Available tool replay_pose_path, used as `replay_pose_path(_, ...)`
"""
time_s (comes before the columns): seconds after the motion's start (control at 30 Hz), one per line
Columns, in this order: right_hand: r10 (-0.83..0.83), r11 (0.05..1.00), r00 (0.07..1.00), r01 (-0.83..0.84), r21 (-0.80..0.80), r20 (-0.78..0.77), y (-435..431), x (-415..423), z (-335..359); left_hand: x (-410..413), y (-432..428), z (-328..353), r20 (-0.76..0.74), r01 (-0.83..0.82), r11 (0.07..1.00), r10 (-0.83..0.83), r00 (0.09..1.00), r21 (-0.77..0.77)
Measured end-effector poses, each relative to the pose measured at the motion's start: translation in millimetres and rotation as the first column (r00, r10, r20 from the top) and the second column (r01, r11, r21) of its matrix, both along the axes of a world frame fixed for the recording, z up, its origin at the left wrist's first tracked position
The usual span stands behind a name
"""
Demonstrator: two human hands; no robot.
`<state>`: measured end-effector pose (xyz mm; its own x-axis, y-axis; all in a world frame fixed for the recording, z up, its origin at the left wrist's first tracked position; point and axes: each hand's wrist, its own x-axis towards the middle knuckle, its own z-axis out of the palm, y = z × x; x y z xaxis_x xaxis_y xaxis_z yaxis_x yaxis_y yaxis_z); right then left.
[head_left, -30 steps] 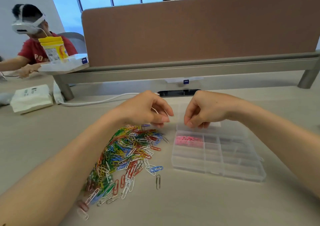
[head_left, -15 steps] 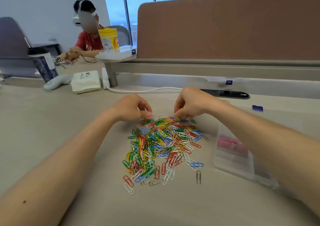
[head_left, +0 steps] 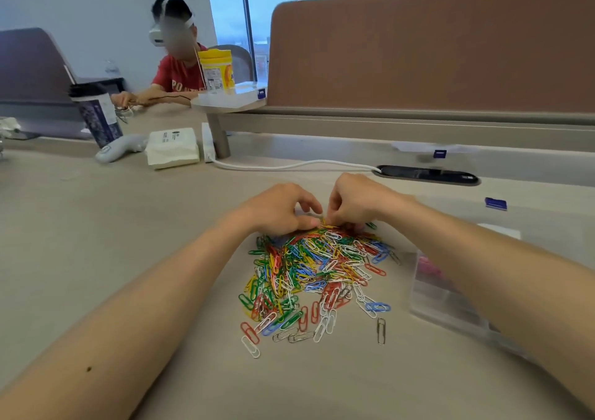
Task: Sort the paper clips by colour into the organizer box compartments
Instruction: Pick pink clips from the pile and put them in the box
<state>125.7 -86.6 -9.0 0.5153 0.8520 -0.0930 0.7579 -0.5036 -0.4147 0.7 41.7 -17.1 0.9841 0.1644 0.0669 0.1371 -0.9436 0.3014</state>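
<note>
A heap of paper clips [head_left: 315, 271] in red, green, blue, yellow, white and silver lies on the beige desk [head_left: 128, 226]. One silver clip [head_left: 381, 330] sits apart at the heap's near right. My left hand [head_left: 280, 208] and my right hand [head_left: 357, 199] meet at the heap's far edge, fingers curled, tips down among the clips. Whether either hand has a clip pinched is hidden by the fingers. The clear organizer box [head_left: 444, 310] stands to the right, largely covered by my right forearm. Pink clips [head_left: 429, 268] fill one far compartment.
A white cable [head_left: 289, 165] runs to a black desk slot [head_left: 428, 175] beyond my hands. A tissue pack [head_left: 172, 147], a white controller [head_left: 119, 149] and a dark cup [head_left: 98, 114] stand at far left. A brown divider panel [head_left: 418, 49] rises behind. Another person sits across.
My hands left the organizer box and came to the far edge of the clip heap. My view swung left, so the box now sits at the right edge.
</note>
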Motion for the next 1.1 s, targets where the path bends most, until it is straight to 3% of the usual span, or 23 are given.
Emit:
replay_pose_path(0.43,-0.048,0.995,0.987,0.06,0.073,-0.155,-13.5,5.5,2.1,14.1,-1.4,0.8,-0.039,0.006,1.0,-0.006,0.999,0.012)
replay_pose_path(0.7,-0.091,0.976,0.926,0.156,0.151,-0.366,-28.2,13.8,4.3,20.1,-0.6,9.3,-0.025,0.004,1.0,-0.005,1.0,-0.028)
replay_pose_path(0.9,-0.101,0.979,0.916,0.162,0.126,-0.389,-33.1,18.0,3.5,24.0,-4.8,6.2,-0.009,0.024,0.999,-0.024,1.0,-0.044)
replay_pose_path(1.1,-0.073,0.99,0.944,0.107,0.088,-0.323,-34.2,16.8,1.1,34.0,-9.8,2.9,-0.108,0.035,0.999,-0.038,0.993,-0.035)
